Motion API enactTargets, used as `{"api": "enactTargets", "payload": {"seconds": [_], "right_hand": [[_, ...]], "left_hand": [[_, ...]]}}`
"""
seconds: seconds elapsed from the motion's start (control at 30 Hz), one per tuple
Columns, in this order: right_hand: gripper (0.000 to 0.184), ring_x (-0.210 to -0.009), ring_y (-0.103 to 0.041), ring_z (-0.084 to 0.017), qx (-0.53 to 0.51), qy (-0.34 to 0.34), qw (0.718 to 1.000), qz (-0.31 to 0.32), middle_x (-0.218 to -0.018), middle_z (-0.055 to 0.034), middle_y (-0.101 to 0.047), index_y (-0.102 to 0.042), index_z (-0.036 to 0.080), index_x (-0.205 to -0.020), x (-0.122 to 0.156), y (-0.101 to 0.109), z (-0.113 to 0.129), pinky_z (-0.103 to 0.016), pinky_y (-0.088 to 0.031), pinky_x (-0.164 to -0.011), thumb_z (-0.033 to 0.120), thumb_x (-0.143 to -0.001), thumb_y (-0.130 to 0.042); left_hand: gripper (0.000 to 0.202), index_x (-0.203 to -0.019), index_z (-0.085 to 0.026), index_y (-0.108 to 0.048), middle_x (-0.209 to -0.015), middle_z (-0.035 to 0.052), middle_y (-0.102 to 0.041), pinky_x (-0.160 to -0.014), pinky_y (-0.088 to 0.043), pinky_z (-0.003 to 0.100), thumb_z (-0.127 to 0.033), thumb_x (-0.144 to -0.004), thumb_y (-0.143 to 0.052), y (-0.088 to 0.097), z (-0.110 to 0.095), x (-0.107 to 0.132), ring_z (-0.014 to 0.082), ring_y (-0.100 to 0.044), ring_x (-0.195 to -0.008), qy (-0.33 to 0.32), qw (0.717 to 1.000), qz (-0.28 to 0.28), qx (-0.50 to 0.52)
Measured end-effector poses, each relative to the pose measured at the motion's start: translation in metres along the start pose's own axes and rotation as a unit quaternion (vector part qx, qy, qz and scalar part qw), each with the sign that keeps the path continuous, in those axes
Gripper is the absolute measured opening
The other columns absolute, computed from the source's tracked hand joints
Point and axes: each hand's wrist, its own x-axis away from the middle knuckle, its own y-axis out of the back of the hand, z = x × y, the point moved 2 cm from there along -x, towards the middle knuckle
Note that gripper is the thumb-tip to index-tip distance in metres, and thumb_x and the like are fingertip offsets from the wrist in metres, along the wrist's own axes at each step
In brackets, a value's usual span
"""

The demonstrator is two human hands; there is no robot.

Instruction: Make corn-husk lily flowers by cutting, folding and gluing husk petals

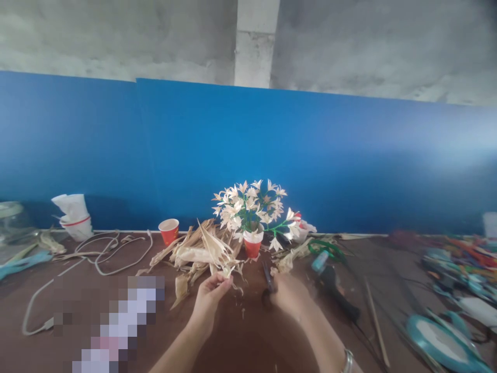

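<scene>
Your left hand (209, 296) is pinching a pale husk strip (222, 257) by its lower end, with the tips fanning up toward 12 o'clock. Your right hand (290, 296) is closed round the handles of the dark scissors (267, 280). The blades point at 12, just beside the strip but not on it.

Progress-wise I'd say you're well in: a full bunch of white flowers (250, 204) already stands in the red cup (252, 247) at 12 o'clock. Plenty left though. The husk pile (190, 251) at 11 looks barely dented, and a second red cup (169, 231) sits at 10.
</scene>
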Motion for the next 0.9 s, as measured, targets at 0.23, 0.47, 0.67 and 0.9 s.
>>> {"api": "enactTargets", "payload": {"seconds": [0.23, 0.47, 0.67, 0.9], "right_hand": [[0.021, -0.088, -0.063, -0.031, 0.009, -0.008, 1.000, 0.019, -0.091, -0.0170, -0.067, -0.063, 0.015, -0.086, 0.002, 0.003, 0.010, -0.034, -0.044, -0.065, 0.022, -0.068, -0.055], [0.032, -0.090, -0.062, -0.033, 0.002, -0.022, 1.000, 0.013, -0.094, -0.0208, -0.065, -0.062, 0.010, -0.092, 0.003, 0.003, 0.012, -0.035, -0.043, -0.068, 0.006, -0.061, -0.055], [0.033, -0.080, -0.062, -0.019, -0.089, 0.036, 0.995, 0.037, -0.084, -0.0037, -0.067, -0.063, 0.021, -0.088, -0.004, 0.002, -0.007, -0.023, -0.041, -0.063, 0.010, -0.058, -0.056], [0.045, -0.087, -0.059, -0.019, -0.347, 0.152, 0.913, 0.149, -0.092, -0.0052, -0.066, -0.063, 0.014, -0.097, -0.003, -0.003, -0.021, -0.026, -0.043, -0.076, 0.006, -0.054, -0.054]], "left_hand": [[0.023, -0.059, -0.014, -0.063, -0.064, 0.0005, -0.065, -0.069, -0.040, 0.025, -0.032, -0.054, -0.078, 0.005, 0.007, -0.007, 0.0148, -0.057, -0.068, 0.017, 0.999, -0.006, 0.049], [0.023, -0.063, -0.014, -0.067, -0.067, 0.0026, -0.068, -0.069, -0.039, 0.025, -0.032, -0.053, -0.078, 0.008, 0.007, -0.008, 0.0161, -0.058, -0.071, 0.027, 0.999, -0.011, 0.042], [0.022, -0.062, -0.014, -0.068, -0.063, 0.0019, -0.066, -0.067, -0.038, 0.024, -0.033, -0.053, -0.077, 0.005, -0.004, -0.007, 0.0166, -0.057, -0.070, 0.013, 1.000, -0.012, 0.013], [0.026, -0.056, -0.014, -0.064, -0.060, 0.0003, -0.060, -0.060, -0.036, 0.023, -0.037, -0.053, -0.074, 0.010, -0.002, -0.014, 0.0126, -0.050, -0.059, 0.009, 0.998, 0.031, -0.050]]}}
